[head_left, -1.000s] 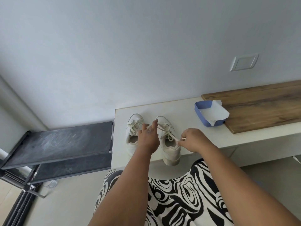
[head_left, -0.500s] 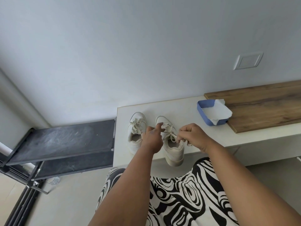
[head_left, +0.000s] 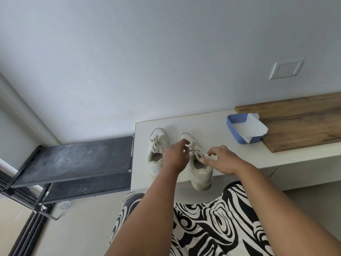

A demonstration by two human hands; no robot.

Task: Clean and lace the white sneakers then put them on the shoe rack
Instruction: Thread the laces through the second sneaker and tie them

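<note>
The head view is showing two white sneakers standing side by side on a pale surface, toes pointing toward the wall. The left sneaker is sitting with its lace tied in a loose bow over the tongue. The right sneaker is lying with its heel overhanging the near edge of the surface; its lace is crossing the eyelets and ending in loose loops. Both uppers are looking off-white and slightly dull.

The left hand is reaching over the gap between the sneakers, its thumb and forefinger pinching the lace near the toe end of the right sneaker. The right hand is resting just beside that sneaker's opening, fingers curled and pinching a loop of the same lace.

Compared with half a second ago, the right hand is sitting slightly farther from the left hand, and the lace loop between them is drawn wider. The sneakers are remaining in place.

A black shoe rack is standing to the left of the surface. A blue tray holding white paper is sitting to the right, against a wooden board.
</note>
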